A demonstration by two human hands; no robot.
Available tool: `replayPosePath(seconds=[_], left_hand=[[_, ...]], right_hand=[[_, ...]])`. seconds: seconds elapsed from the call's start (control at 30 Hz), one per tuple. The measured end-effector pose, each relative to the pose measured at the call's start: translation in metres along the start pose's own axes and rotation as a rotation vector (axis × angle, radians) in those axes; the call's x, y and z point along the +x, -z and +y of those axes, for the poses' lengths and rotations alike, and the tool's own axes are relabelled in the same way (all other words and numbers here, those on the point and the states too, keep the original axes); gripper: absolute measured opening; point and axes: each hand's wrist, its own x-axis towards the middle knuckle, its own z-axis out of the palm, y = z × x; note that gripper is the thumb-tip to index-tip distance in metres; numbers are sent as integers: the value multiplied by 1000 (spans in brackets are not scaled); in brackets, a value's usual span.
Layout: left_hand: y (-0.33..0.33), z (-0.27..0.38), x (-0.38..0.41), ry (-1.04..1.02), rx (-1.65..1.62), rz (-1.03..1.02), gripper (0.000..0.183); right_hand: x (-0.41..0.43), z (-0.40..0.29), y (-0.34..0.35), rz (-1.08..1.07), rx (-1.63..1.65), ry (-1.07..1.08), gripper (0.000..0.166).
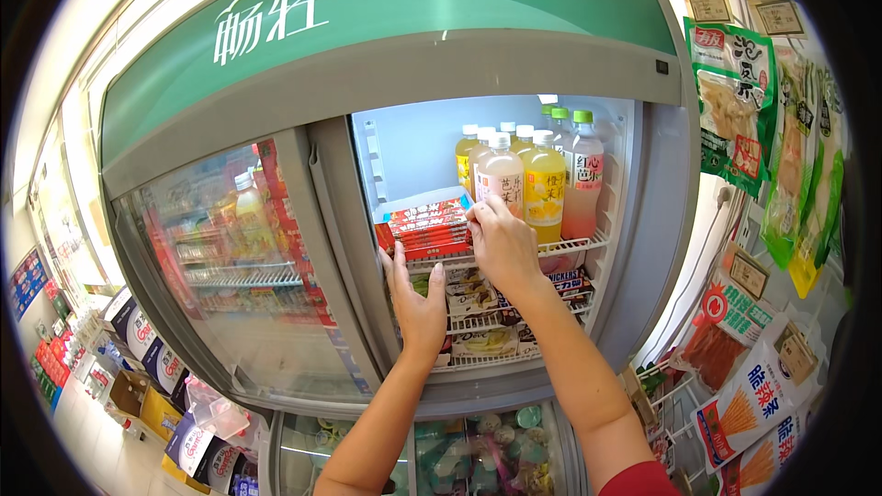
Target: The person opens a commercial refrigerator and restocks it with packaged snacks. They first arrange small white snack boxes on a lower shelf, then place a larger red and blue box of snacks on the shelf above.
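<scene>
Both my hands reach into a display fridge through its open right side. My left hand (417,306), fingers spread, is at the front left of a red display box (434,249) filled with red-wrapped bars (427,217). The fingers of my right hand (499,241) are bent at the box's right side; whether they grip anything is hidden. The box sits on the upper white wire shelf (579,245). Just right of it stand bottles of pale pink drink (501,172), yellow drink (544,186) and pink drink with a green cap (583,182).
Chocolate packs (482,344) lie on lower wire shelves. A sliding glass door (241,275) covers the fridge's left side, its grey frame (337,207) beside my left hand. Hanging snack packets (730,103) line the right. Cartons (138,331) stand on the floor at left.
</scene>
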Motion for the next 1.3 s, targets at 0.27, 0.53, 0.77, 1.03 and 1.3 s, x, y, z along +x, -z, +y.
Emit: replayPosePath(seconds=[0.27, 0.53, 0.77, 1.03, 1.3], left_hand=[[-10, 4, 3, 42, 154, -4, 84], [-7, 28, -19, 121, -107, -5, 77], [-6, 34, -5, 534, -798, 140, 43], [-2, 30, 6, 632, -967, 33, 31], [-6, 34, 27, 630, -774, 3, 32]], right_hand=[[-3, 2, -1, 53, 14, 46, 8], [-8, 5, 6, 42, 60, -1, 6], [-11, 7, 8, 77, 114, -17, 6], [-20, 3, 17, 61, 205, -42, 6], [-11, 4, 27, 51, 246, -83, 7]])
